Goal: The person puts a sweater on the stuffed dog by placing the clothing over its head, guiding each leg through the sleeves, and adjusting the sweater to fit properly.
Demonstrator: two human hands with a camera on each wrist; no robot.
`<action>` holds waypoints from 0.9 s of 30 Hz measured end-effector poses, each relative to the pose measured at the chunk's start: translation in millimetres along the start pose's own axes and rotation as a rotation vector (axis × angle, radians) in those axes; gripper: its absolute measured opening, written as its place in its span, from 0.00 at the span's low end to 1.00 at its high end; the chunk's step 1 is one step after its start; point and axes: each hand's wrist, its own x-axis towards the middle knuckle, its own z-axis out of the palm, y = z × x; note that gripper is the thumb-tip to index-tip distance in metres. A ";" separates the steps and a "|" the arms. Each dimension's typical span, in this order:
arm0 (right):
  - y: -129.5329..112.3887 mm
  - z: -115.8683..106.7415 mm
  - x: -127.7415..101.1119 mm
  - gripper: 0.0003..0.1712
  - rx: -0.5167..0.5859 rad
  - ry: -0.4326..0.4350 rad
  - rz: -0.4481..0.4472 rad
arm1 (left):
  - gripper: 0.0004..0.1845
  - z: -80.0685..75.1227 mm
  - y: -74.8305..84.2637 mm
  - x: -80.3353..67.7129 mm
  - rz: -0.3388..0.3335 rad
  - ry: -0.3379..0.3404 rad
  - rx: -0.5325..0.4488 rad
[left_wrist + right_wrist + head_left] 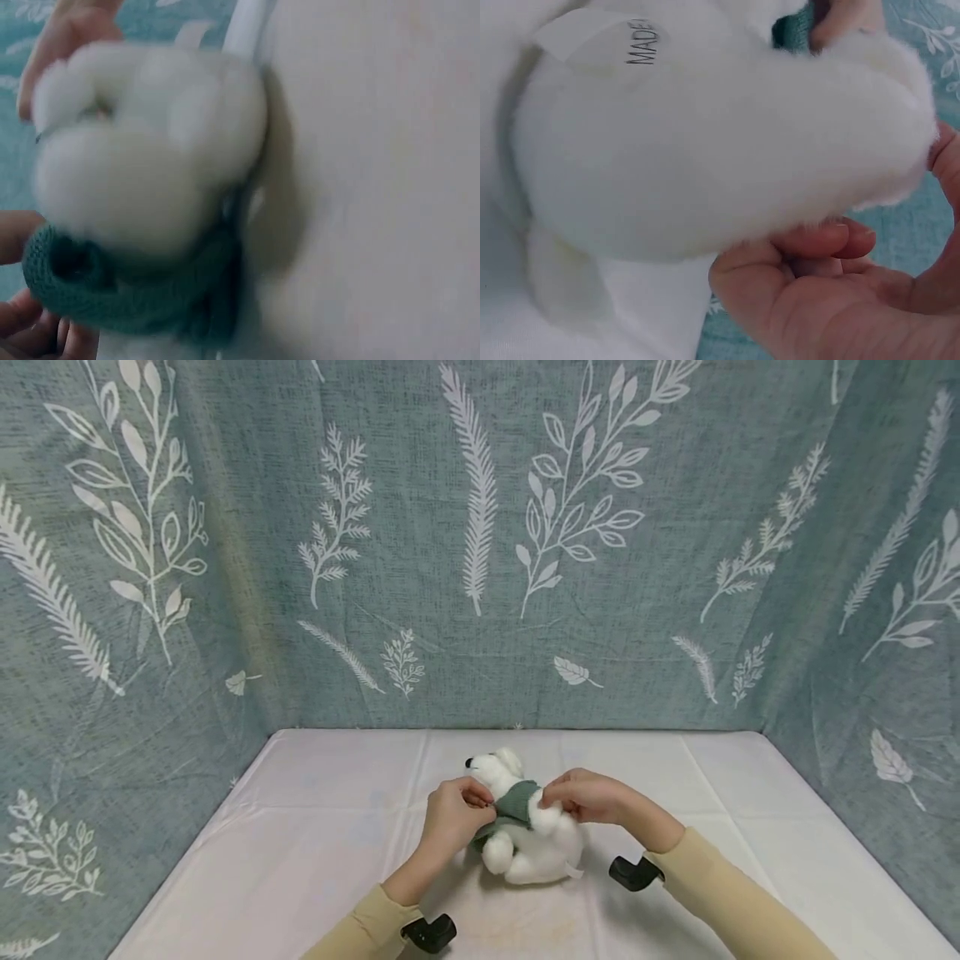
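On a white-covered table (337, 843), near the middle, I can see through the head camera a white stuffed animal (547, 856) tilted back on its rump, its black nose (468, 763) pointing to the left of the picture. Around its chest is a green knit sweater (516, 802), with more of the green cloth bunched low on the side by the left hand (448, 818). That hand has thumb and fingers drawn narrow, pinching the sweater's edge. From the other side, the right hand (588, 795) holds one of the toy's raised forelegs, fingers curled beneath the fur and thumb at the paw's end. My left wrist view (badly blurred, I should say) shows the sweater's rolled opening just below a rounded white part of the toy. My right wrist view picks out a white label (581, 34) at the toy's rear, with the letters "MADE" readable. Tan sleeves (367, 927) cover both forearms. Behind the table hangs a blue-green curtain (450, 677) printed with white leaves.
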 end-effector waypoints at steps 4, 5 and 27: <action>-1.5 -1.3 -1.9 0.08 0.002 0.001 0.042 | 0.05 -3.2 -2.0 -1.7 0.026 -0.088 -0.027; -2.0 -2.0 -2.6 0.09 -0.008 0.001 0.052 | 0.06 -3.7 -1.3 -2.4 0.033 -0.122 -0.042; -12.9 27.3 -28.9 0.18 -0.193 0.131 0.067 | 0.10 -0.2 5.0 13.4 -0.032 -0.242 -0.207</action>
